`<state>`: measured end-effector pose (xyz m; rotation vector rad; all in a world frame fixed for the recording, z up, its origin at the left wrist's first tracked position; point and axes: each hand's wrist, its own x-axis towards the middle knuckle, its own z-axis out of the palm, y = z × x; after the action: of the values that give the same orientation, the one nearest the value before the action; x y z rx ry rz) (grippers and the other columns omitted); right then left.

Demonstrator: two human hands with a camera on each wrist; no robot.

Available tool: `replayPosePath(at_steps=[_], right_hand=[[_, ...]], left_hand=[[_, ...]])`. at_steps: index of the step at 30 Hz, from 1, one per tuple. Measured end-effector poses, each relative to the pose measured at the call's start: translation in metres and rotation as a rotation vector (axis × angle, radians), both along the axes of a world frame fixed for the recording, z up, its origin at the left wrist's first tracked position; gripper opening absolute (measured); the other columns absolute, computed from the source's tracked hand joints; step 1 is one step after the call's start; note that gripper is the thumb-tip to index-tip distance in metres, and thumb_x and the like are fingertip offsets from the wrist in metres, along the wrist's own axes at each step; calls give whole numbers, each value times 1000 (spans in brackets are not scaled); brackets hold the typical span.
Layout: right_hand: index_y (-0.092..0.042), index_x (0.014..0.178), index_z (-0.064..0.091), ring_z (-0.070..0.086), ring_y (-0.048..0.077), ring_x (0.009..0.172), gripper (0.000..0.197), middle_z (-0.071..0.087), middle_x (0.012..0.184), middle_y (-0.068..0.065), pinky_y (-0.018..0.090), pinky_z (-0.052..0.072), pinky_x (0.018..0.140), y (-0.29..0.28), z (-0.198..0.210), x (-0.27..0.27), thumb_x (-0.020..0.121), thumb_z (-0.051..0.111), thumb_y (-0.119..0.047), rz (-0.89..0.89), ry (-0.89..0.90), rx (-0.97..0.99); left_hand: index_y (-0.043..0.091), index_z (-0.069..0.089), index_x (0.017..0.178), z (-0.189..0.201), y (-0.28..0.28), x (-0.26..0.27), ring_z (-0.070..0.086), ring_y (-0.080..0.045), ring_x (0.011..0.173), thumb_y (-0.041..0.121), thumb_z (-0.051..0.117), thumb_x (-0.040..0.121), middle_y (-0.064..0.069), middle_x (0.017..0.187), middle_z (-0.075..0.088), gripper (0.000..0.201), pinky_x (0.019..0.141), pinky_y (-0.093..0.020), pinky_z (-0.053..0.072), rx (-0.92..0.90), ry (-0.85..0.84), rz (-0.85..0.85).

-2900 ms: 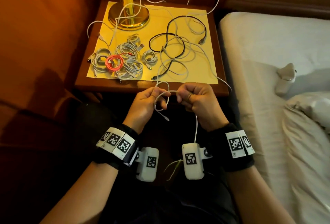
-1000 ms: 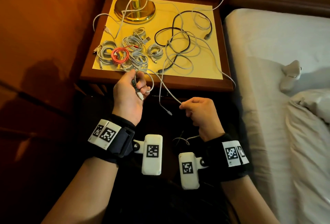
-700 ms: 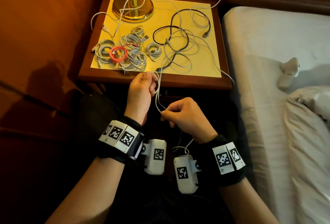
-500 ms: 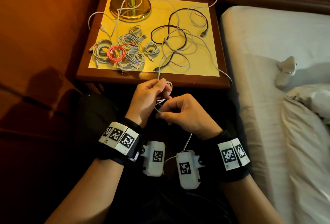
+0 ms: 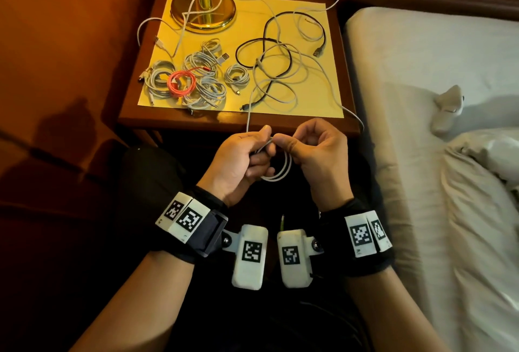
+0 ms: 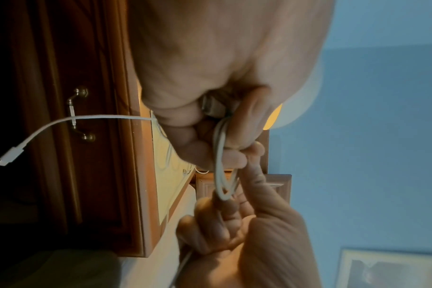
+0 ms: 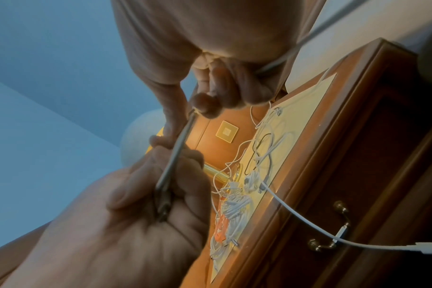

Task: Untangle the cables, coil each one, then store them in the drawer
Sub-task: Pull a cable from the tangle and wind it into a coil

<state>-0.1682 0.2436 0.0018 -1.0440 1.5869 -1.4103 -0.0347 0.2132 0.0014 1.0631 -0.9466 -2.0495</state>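
Note:
My left hand (image 5: 262,142) grips a small coil of the white cable (image 5: 278,173) just in front of the nightstand's edge. Two loops hang below my fingers. My right hand (image 5: 282,145) pinches the same cable right beside the left thumb. From the left hand the cable runs up onto the yellow mat (image 5: 317,99) into a loose tangle of white cables and one black cable (image 5: 268,43). In the left wrist view the loops (image 6: 219,161) pass through my curled fingers, and a free plug end (image 6: 10,155) hangs before the drawer front.
Several coiled white cables (image 5: 207,90) and an orange coil (image 5: 181,85) lie at the mat's left. A brass lamp base (image 5: 202,12) stands at the back. The drawer handle (image 7: 333,228) is below the tabletop. A bed (image 5: 435,155) borders the right.
A second ago my hands were apart with the cable stretched between them. They have come together, and the loop hanging from my left hand is bigger, with another turn.

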Motion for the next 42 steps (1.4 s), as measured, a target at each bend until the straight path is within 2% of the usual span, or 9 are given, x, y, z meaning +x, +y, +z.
replayPosePath(at_steps=[4, 11, 22, 27, 32, 34, 37, 40, 42], right_hand=[[-6, 68, 56, 38, 9, 49, 28, 47, 54, 1, 21, 33, 49, 2, -6, 0, 74, 82, -15, 27, 8, 7], [-4, 80, 65, 41, 2, 45, 8, 52, 51, -7, 11, 33, 44, 9, -7, -2, 85, 68, -9, 169, -158, 79], [-5, 74, 59, 26, 8, 42, 24, 38, 50, 1, 22, 16, 43, 9, -7, -3, 96, 51, -8, 373, -303, 214], [4, 72, 63, 42, 3, 42, 19, 51, 48, -2, 15, 34, 46, 5, -17, 0, 90, 62, -4, 216, 51, 169], [-3, 57, 66, 51, 3, 42, 35, 60, 46, 1, 13, 38, 46, 3, -24, 2, 88, 67, -21, 141, 418, 223], [0, 55, 64, 52, 5, 42, 40, 60, 46, 5, 13, 39, 46, 3, -22, 1, 88, 66, -22, 155, 448, 247], [-3, 52, 57, 53, 16, 48, 42, 56, 46, 8, 29, 42, 50, 1, -23, 0, 88, 64, -23, 142, 527, 243], [-13, 47, 43, 44, 19, 49, 46, 43, 45, 1, 29, 31, 51, 0, -25, 2, 88, 63, -21, 92, 603, 180], [-7, 50, 48, 41, 16, 48, 43, 44, 46, 7, 30, 29, 49, 0, -25, 3, 89, 63, -19, 108, 530, 125]], left_hand=[[13, 45, 63, 2, 1, 1, 20, -5, 33, 28, 36, 103, 7, 44, 24, 43, 51, -21, 39, 61, 28, -23], [17, 45, 52, 3, -3, 11, 21, -7, 35, 30, 42, 99, 5, 47, 25, 49, 54, -22, 36, 152, 77, 40], [15, 45, 55, 0, -1, 7, 25, -8, 36, 31, 44, 99, 5, 48, 30, 47, 53, -21, 40, 216, 81, 157], [13, 47, 65, 3, 0, 4, 33, -10, 40, 31, 41, 101, 5, 48, 35, 40, 55, -20, 44, 105, -33, 95], [13, 49, 68, 0, 5, -3, 37, -11, 46, 27, 38, 103, 4, 48, 36, 39, 49, -18, 36, -24, -163, 90], [13, 50, 68, -1, 6, -4, 38, -11, 46, 26, 38, 103, 3, 50, 35, 39, 51, -20, 36, -60, -208, 91], [12, 50, 69, -2, 6, -6, 39, -10, 45, 25, 37, 104, 0, 54, 37, 40, 49, -19, 36, -105, -240, 88], [11, 47, 68, -1, 5, -8, 37, -12, 46, 25, 34, 104, 4, 49, 37, 41, 48, -19, 34, -154, -220, 60], [12, 43, 65, 0, 2, -7, 33, -12, 45, 27, 34, 104, 7, 44, 33, 43, 46, -18, 31, -167, -210, 40]])
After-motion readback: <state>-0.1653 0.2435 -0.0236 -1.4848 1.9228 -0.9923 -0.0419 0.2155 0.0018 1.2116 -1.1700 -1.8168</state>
